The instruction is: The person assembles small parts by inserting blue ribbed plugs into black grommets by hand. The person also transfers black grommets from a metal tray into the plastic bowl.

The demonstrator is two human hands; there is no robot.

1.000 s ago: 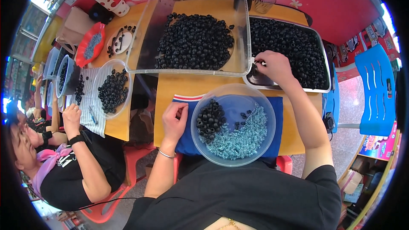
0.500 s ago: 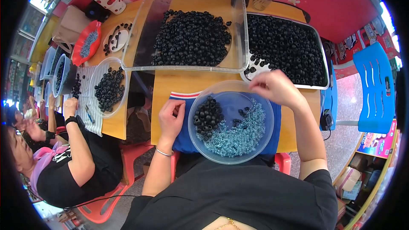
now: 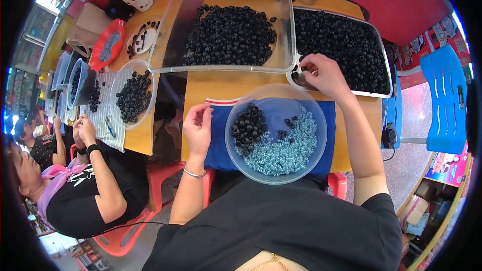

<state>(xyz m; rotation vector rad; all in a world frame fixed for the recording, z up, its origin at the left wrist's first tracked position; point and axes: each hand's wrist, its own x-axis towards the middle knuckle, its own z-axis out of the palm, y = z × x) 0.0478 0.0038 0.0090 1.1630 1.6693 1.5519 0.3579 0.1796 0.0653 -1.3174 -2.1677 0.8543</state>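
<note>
My right hand (image 3: pixel 321 74) pinches black beads (image 3: pixel 346 45) at the metal tray's (image 3: pixel 386 88) near corner. My left hand (image 3: pixel 198 129) hovers half-curled, empty, beside the clear bowl (image 3: pixel 276 133) on the tabletop (image 3: pixel 216 84); a clear tray (image 3: pixel 286 30) sits behind.

A clear round bowl (image 3: pixel 275 133) holding black rings (image 3: pixel 247 126) and pale blue-grey rings (image 3: pixel 287 146) is set on a blue cloth (image 3: pixel 217 148) upon a wooden table (image 3: pixel 221 86). The right hand (image 3: pixel 321 74) is placed at the near corner of a white tray (image 3: pixel 382 93) of black rings, fingertips pinched. The left hand (image 3: pixel 199 128) is held loosely curled beside the bowl. A co-worker's hands (image 3: pixel 83 131) are seen at left
</note>
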